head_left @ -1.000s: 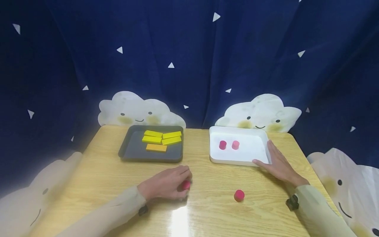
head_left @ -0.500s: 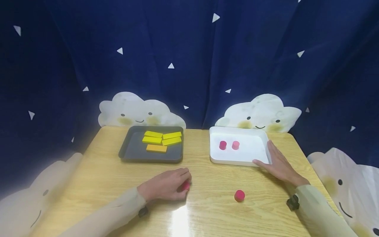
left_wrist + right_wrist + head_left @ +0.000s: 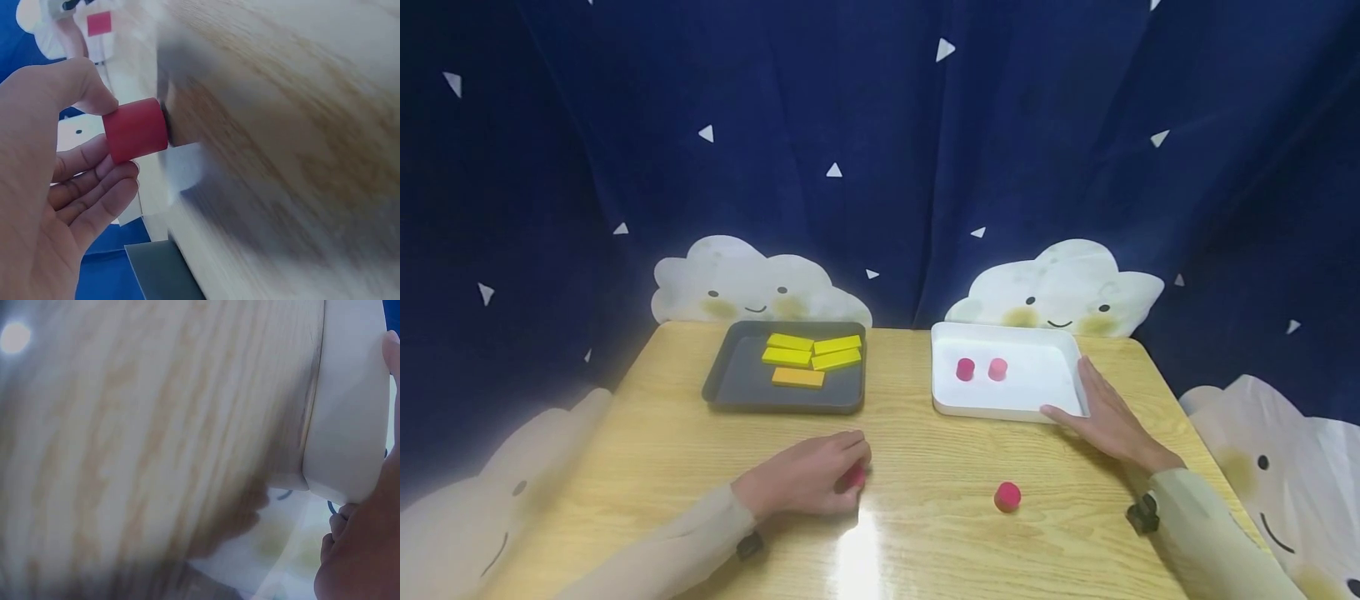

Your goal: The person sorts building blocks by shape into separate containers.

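Note:
My left hand (image 3: 808,475) pinches a red cylinder block (image 3: 137,130) between thumb and fingertips, low over the table in front of the dark tray. In the left wrist view the block's end is close to the wood; I cannot tell whether they touch. My right hand (image 3: 1108,417) rests against the right front corner of the white tray (image 3: 985,412), thumb on the front rim and straight fingers along the right side. Inside that tray stand a dark pink cylinder (image 3: 966,369) and a light pink cylinder (image 3: 997,369). Another red cylinder (image 3: 1007,497) stands on the table between the hands.
At the back left, a dark grey tray (image 3: 730,407) holds several yellow blocks (image 3: 837,359) and one orange block (image 3: 798,378). The wooden table (image 3: 925,533) reaches back to a dark blue curtain (image 3: 880,125) with white triangles and clouds.
My left hand has drawn slightly left and toward me with the red cylinder block in its fingers. The right hand stays at the white tray's corner. The whole view has shifted a little.

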{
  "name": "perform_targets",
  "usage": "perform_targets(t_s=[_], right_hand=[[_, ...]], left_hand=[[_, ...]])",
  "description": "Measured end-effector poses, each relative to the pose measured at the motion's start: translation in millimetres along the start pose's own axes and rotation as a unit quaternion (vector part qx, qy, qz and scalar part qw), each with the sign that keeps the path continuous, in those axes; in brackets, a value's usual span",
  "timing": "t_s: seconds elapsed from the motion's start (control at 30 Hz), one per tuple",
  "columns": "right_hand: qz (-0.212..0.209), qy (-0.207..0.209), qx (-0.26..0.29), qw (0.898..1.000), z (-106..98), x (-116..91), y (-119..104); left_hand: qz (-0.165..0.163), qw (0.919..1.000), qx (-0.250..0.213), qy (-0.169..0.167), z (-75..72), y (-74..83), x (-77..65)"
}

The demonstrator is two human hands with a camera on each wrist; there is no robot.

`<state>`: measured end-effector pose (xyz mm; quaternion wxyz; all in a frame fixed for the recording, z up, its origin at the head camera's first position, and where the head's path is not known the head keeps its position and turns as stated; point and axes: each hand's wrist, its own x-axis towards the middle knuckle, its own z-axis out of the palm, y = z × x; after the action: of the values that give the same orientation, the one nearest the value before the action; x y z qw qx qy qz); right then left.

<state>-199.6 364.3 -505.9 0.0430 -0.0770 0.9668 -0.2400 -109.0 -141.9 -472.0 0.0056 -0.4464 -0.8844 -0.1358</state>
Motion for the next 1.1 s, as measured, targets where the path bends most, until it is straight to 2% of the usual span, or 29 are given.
perform_targets(t_s=[0.2,0.4,0.53,0.83,1.1], right_hand=[[-0.002,0.0,0.0,1.0,0,-1,-1],[0.0,0.001,0.0,1.0,0,-1,0],[-0.001,0.003,0.002,1.0,1,0,1],[0.001,0.003,0.0,1.0,2,0,3],[0.002,0.004,0.003,1.0,1,0,2]], left_hand=[[0.011,0.9999,-0.009,0.008,-6.2,3.0,2.4],[0.024,0.9996,-0.005,0.01,-18.7,7.2,17.6],[0.025,0.9995,-0.017,0.002,-29.7,10.0,33.3],[0.029,0.9991,-0.03,0.007,-58.9,11.4,74.3],[0.041,0.9985,-0.032,0.016,-74.2,6.1,116.9]])
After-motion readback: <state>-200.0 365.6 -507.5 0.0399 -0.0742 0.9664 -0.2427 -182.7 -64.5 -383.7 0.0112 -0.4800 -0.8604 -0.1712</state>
